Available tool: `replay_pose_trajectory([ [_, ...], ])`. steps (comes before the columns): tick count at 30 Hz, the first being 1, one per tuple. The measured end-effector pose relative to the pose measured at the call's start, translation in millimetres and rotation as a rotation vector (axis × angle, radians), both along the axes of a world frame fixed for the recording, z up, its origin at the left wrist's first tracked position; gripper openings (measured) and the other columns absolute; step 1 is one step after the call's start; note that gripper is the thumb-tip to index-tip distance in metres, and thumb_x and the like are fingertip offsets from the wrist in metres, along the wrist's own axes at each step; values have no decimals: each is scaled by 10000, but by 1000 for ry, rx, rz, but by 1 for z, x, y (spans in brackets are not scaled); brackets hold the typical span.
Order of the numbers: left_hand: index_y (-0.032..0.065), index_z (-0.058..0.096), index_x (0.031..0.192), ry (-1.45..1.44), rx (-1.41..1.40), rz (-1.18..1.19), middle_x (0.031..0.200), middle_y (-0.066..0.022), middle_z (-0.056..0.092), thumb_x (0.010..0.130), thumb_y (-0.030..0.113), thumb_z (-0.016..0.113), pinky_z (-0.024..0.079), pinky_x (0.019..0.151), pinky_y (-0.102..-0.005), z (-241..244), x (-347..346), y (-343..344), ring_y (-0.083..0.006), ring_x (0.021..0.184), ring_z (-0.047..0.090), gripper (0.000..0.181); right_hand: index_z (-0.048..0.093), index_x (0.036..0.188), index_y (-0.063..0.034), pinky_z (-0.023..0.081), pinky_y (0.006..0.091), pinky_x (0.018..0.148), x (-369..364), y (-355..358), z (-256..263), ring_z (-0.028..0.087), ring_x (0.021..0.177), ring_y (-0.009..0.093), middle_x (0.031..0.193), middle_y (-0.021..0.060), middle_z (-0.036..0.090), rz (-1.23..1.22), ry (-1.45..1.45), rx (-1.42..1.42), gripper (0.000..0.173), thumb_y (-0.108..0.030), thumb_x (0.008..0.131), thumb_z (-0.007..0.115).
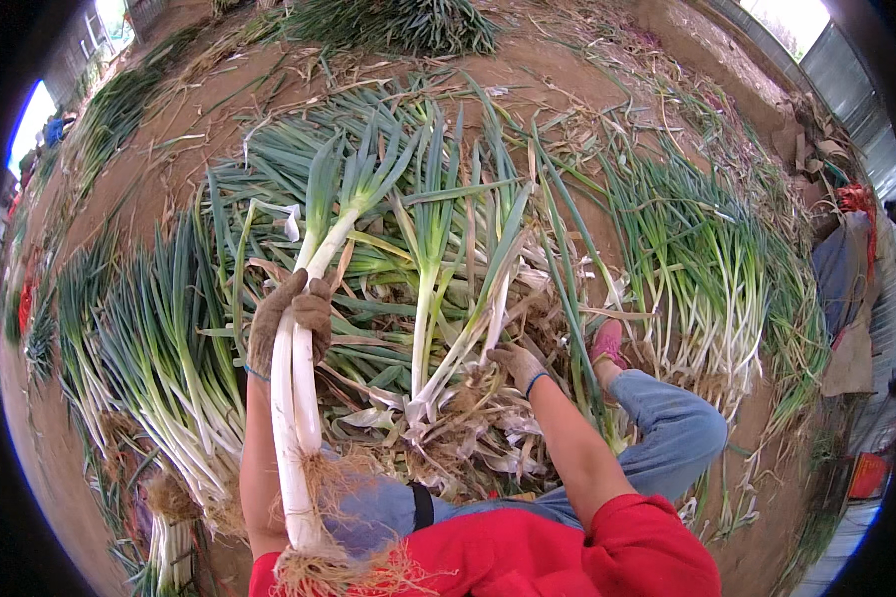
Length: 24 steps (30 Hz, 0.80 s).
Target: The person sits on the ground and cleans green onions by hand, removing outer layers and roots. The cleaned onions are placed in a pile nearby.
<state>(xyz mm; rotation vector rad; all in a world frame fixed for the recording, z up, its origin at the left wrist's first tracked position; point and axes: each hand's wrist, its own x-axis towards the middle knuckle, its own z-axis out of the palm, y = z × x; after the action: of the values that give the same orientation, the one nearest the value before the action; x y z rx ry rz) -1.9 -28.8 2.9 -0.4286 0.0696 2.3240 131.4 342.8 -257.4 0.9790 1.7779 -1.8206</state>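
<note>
My left hand (291, 317), in a brown work glove, is closed around two thick long green onions (306, 380). Their white stalks hang toward my lap with hairy roots at the lower ends, and their green leaves fan out above the glove. My right hand (519, 366), also gloved, is low over the pile in front of me. Its fingertips touch the lower white stalk of another green onion (499, 310); whether they grip it is hidden. Beside that stalk, a paler green onion (425, 321) lies with its leaves pointing away from me.
Rows of green onions lie at my left (172, 336) and at my right (698, 298). Dry husks and root trimmings (485, 440) cover the ground by my legs. A heap of leaves (396, 26) lies far ahead on the bare soil (187, 142). My pink shoe (608, 343) is at right.
</note>
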Motion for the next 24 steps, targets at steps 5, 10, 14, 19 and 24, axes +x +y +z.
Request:
replay_pose_trajectory([
  [5,-109,399,1306,-14,35,20,889,-109,593,997,207,535,487,532,-261,5,5,-5,-111,653,558,463,600,1162,-25,506,322,702,-15,-46,38,559,757,157,964,50,635,-765,131,-920,273,-203,957,570],
  [10,-122,390,1313,-18,36,16,880,-104,587,1005,214,519,484,532,-255,7,6,-11,-107,653,552,474,578,1082,-37,548,333,624,-29,-72,94,624,709,195,829,78,636,-375,439,-584,383,-385,930,626],
  [14,-129,410,1281,49,65,34,866,-94,578,1012,202,501,475,521,-251,7,8,-11,-98,638,539,436,363,1375,54,502,368,885,-2,-89,182,645,980,284,1095,210,655,141,524,-64,633,-382,962,565],
  [19,-89,463,1194,33,75,-23,818,-44,541,1016,161,487,446,503,-230,-3,8,4,-82,601,500,307,532,1151,-13,486,270,595,64,-77,126,566,678,115,816,37,603,41,159,29,332,-191,906,670],
  [24,-85,453,1218,186,-230,-167,816,-49,540,972,108,545,512,569,-245,-29,22,23,-105,635,531,326,559,1099,-3,464,267,586,101,-73,154,543,624,106,793,40,619,79,259,24,301,-200,900,668],
])
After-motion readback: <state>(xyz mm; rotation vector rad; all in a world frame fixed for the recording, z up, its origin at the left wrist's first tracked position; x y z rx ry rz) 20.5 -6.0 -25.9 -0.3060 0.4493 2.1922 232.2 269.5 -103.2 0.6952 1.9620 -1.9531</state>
